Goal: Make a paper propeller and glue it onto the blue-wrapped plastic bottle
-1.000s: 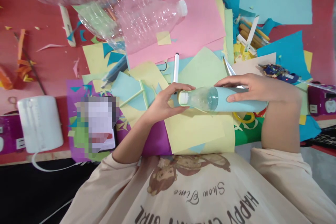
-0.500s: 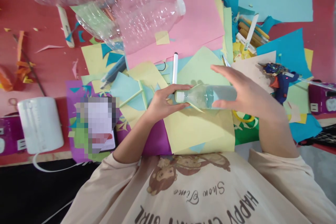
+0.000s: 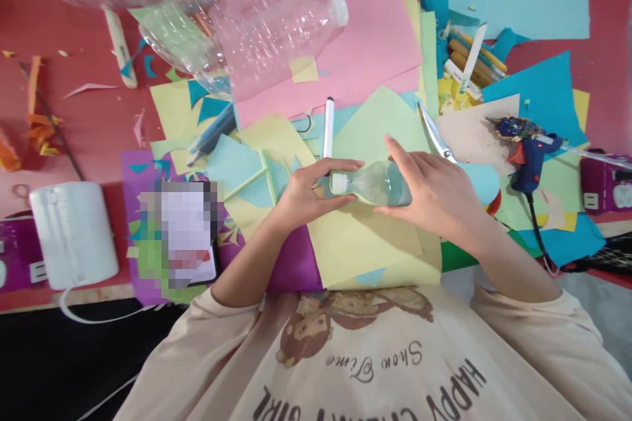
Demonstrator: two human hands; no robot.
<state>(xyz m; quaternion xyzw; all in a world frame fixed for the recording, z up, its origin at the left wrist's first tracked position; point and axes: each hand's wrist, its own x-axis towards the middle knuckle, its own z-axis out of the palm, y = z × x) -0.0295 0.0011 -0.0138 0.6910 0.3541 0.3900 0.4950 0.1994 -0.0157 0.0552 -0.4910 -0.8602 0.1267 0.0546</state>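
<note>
A small clear plastic bottle point(image 3: 380, 183) lies on its side in front of me, its white cap pointing left. Light blue paper point(image 3: 484, 183) wraps its lower part and shows beyond my right hand. My left hand point(image 3: 309, 194) is curved about the capped neck, thumb on the near side and fingers on the far side. My right hand point(image 3: 439, 191) spans the bottle's body from above, its index finger lifted off and its thumb along the near side. Pale yellow paper point(image 3: 375, 247) lies under the bottle.
Scissors point(image 3: 434, 133) lie just beyond my right hand. A blue glue gun point(image 3: 530, 158) rests at the right, its cord running toward me. Farther off are a white marker point(image 3: 328, 128) and clear bottles point(image 3: 281, 46). A phone point(image 3: 190, 237) and white device point(image 3: 74, 233) are at left.
My right hand has slid left along the bottle and come down round its body. The blue-papered end now shows to its right, and more of the scissors is uncovered. My left hand stays put.
</note>
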